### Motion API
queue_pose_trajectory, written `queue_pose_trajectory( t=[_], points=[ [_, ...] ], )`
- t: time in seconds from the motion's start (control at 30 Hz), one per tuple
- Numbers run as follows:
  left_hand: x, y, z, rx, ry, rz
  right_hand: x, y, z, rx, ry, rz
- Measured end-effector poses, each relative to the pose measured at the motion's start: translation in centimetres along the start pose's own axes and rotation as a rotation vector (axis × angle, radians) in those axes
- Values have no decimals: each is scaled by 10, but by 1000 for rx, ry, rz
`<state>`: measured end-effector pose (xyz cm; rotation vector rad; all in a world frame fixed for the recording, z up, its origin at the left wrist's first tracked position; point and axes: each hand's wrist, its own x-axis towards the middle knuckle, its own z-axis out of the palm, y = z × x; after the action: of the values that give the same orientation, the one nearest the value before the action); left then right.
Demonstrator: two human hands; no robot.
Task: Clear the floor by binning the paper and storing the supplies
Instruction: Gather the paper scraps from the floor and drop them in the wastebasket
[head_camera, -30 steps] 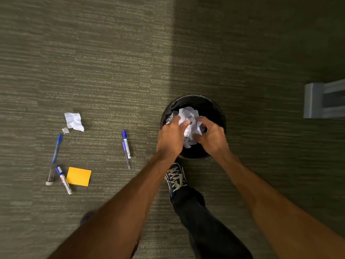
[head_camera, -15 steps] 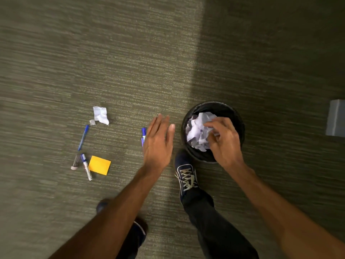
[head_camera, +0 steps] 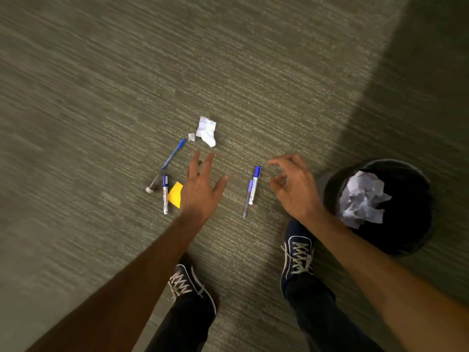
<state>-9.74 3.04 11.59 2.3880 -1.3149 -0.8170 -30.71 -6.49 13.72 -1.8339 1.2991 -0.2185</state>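
A black bin [head_camera: 416,232] at the right holds a wad of crumpled white paper [head_camera: 363,199]. On the carpet lie a crumpled paper piece [head_camera: 206,130] with a small scrap [head_camera: 191,137] beside it, a blue pen [head_camera: 173,153], a dark capped tube [head_camera: 153,184], a blue-capped marker [head_camera: 165,194], an orange sticky pad [head_camera: 175,194] and another blue-capped marker [head_camera: 254,185] with a thin pen alongside. My left hand [head_camera: 201,189] hovers open, fingers spread, partly covering the sticky pad. Just right of the second marker, my right hand [head_camera: 295,185] is empty with its fingers curled loosely.
My two dark lace-up shoes [head_camera: 297,255] stand on the olive carpet, one just left of the bin. A darker shadowed strip of floor runs along the right side.
Both hands have left the bin and moved left over the floor items. The paper wad stays in the bin. The view has swung left, so the bin sits further right.
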Motion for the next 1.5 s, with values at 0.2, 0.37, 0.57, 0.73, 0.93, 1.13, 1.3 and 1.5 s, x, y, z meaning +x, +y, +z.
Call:
queue_pose_trajectory(
  t=[0.2,0.37,0.57,0.73,0.93,1.13,1.3,1.5],
  points=[
    [51,-65,14,-30,-28,-97,65,8,77,0,-241,24],
    [104,-102,41,-95,4,-193,135,20,140,-58,-330,8],
    [175,-121,71,-125,28,-149,209,18,200,-60,-191,-59],
    [201,-128,85,27,2,-170,244,14,216,-230,-192,-59],
    [204,-131,88,66,96,-137,252,16,218,-311,-160,-148],
    [185,-122,75,-73,135,-215,240,8,207,-120,-144,-85],
    [162,-100,52,-188,146,-239,210,-1,176,6,-98,-36],
    [130,-55,26,-438,102,-307,157,-17,122,124,-20,41]
  ],
)
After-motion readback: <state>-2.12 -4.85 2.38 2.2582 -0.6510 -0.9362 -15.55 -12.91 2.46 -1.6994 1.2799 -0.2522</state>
